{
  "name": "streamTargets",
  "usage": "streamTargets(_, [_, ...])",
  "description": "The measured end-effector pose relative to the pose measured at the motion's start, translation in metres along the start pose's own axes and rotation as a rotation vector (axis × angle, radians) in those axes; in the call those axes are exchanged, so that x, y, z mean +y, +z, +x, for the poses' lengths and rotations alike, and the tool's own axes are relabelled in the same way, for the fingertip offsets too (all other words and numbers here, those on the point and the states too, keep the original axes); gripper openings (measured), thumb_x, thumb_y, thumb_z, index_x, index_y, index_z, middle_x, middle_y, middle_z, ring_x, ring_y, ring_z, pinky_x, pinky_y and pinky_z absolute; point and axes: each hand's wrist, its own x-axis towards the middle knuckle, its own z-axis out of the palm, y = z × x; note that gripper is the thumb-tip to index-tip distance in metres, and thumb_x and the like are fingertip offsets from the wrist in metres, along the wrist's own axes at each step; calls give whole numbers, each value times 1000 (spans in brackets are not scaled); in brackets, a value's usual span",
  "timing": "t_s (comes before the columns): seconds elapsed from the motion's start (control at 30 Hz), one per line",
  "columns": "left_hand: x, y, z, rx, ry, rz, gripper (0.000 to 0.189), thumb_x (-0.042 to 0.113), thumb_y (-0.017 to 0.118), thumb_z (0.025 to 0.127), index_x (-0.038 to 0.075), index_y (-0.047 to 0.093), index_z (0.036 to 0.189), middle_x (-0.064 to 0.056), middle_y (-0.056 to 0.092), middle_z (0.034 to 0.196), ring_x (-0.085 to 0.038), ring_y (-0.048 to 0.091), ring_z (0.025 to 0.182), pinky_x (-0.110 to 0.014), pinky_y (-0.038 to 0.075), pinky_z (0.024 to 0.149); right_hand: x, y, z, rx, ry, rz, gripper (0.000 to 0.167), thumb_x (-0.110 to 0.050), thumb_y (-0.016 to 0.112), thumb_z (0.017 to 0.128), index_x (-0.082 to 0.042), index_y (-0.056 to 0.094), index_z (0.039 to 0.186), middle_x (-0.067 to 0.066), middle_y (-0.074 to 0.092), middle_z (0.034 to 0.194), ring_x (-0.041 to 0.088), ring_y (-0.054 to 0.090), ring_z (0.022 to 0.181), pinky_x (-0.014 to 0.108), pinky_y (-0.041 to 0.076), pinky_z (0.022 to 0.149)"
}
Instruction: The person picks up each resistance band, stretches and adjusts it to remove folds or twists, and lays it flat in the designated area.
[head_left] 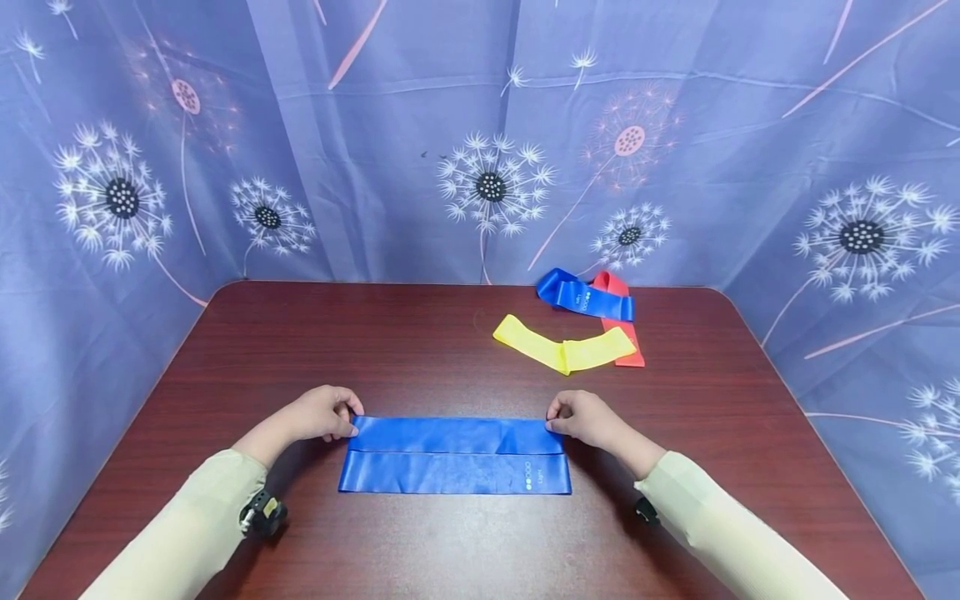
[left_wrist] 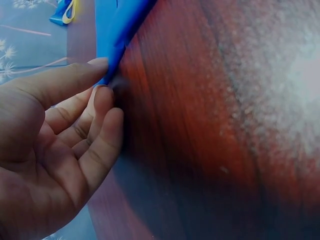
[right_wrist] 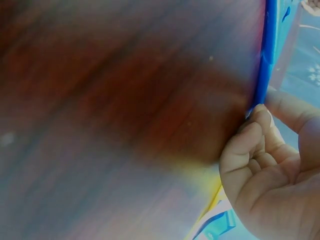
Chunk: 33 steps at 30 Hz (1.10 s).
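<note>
A blue resistance band [head_left: 450, 473] stretches flat between the hands in the head view, its far strip lying above a wider near strip printed "Light". My left hand [head_left: 324, 414] pinches its far left corner between thumb and fingers. At the far right corner, my right hand [head_left: 588, 419] pinches the band the same way. The left wrist view shows the band's edge [left_wrist: 116, 42] caught between thumb and fingertip of the left hand [left_wrist: 60, 135]. In the right wrist view the right hand [right_wrist: 272, 160] grips the band's blue edge [right_wrist: 265, 75].
Toward the back right of the brown table [head_left: 300, 333] lie a yellow band [head_left: 525, 340], a second blue band [head_left: 600, 304] and a red band [head_left: 632, 354], partly overlapping. A dandelion-print curtain [head_left: 405, 192] hangs behind and along both sides.
</note>
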Motion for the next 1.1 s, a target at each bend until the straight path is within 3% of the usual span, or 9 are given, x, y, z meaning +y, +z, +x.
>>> streamTargets(0.2, [0, -4, 1, -60, -13, -20, 28, 4, 75, 84, -6, 64, 108, 0, 60, 70, -13, 57, 63, -30, 54, 61, 0, -2, 0, -10, 5, 0, 8, -10, 74, 91, -4, 67, 89, 4, 62, 74, 15, 53, 64, 28, 47, 62])
streamTargets(0.4, [5, -15, -1, -128, -63, -55, 32, 12, 68, 93, -7, 62, 118, -7, 67, 85, -15, 63, 73, -31, 56, 68, -3, -10, -2, -35, 28, 18, 9, -13, 69, 95, -4, 69, 93, 5, 64, 77, 14, 53, 64, 27, 47, 62])
streamTargets(0.73, [17, -27, -3, -86, -53, -63, 30, 17, 58, 102, -8, 62, 119, -15, 69, 96, -18, 64, 81, -35, 58, 74, -2, -29, 1, 2, -4, 25, 12, -15, 66, 98, -3, 70, 97, 11, 71, 86, 17, 58, 73, 28, 48, 67])
streamTargets(0.9, [21, -23, 2, -63, -23, -73, 31, 16, 57, 101, -9, 61, 120, -19, 71, 98, -16, 64, 80, -34, 56, 72, 3, -34, 4, 80, 15, 33, 15, -17, 67, 97, -2, 68, 100, 12, 70, 91, 19, 59, 82, 28, 48, 71])
streamTargets(1.1, [29, -16, 13, -39, 18, -71, 31, 15, 57, 101, -10, 62, 119, -21, 74, 99, -13, 64, 77, -30, 55, 70, 12, -37, 15, 193, 94, 127, 22, -16, 66, 97, 3, 64, 108, 19, 71, 94, 21, 62, 76, 25, 50, 66])
